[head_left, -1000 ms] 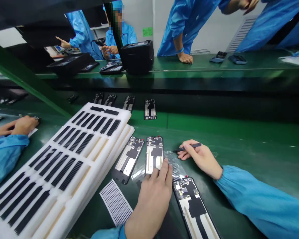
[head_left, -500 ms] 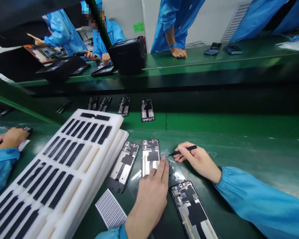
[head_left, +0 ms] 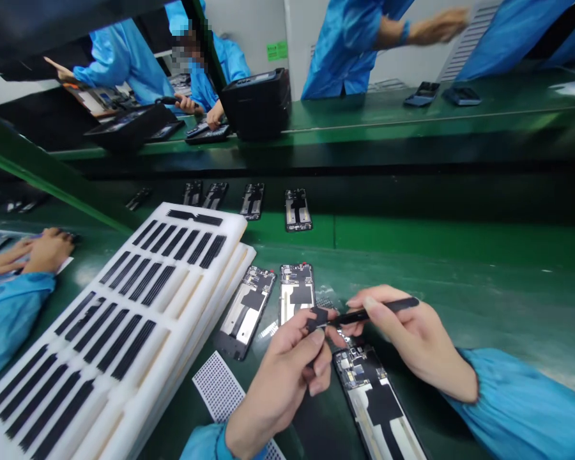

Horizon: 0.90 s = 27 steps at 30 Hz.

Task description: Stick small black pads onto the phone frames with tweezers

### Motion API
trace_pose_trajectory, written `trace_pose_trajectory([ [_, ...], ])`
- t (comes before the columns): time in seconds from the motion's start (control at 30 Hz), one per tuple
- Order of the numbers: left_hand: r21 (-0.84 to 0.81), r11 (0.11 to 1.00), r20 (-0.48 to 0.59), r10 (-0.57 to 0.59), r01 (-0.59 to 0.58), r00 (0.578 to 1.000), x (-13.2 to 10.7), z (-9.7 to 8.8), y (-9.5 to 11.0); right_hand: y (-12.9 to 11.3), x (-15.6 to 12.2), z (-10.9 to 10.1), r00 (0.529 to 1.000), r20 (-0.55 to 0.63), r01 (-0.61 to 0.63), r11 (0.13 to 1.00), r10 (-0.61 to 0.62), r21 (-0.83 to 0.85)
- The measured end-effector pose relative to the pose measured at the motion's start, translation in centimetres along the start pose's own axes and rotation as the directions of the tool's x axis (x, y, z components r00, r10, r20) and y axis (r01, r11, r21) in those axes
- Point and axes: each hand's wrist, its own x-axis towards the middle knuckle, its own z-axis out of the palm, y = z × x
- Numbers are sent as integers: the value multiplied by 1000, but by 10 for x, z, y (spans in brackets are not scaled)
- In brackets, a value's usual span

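My left hand pinches a small flat black piece between thumb and fingers. Black tweezers are gripped in my right hand, and their tips meet the piece at my left fingertips. Right below my hands lies an opened phone with its circuit board showing. Two more opened phones, one in the middle and one to its left, lie just beyond my left hand. A clear sheet with small dark marks is mostly hidden behind my hands.
Stacked white foam trays holding black strips fill the left side. A white dotted sheet lies partly under my left forearm. Farther off, several opened phones rest in a row. A co-worker's hands are at far left; others stand behind the bench.
My left hand has lifted off the clear sheet and now pinches the black piece. My right hand has brought the tweezers to it. Across the bench, a person's hand has risen from the surface.
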Motion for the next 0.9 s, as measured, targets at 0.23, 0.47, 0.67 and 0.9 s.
trace_pose_trajectory([
  [0.23,-162,987,83,-5,18,997,-4,2,4,-6,-5,6,996,-18,86,991,-88,-99],
  [0.47,-178,984,101,9,9,995,-4,3,6,-4,-4,7,991,7,131,982,-131,-140],
  [0.67,-172,985,86,10,5,996,-7,5,7,-2,-4,2,969,58,249,939,-242,-238],
  [0.9,-238,971,42,20,-10,999,-10,2,3,-4,-8,1,956,111,291,915,-270,-280],
])
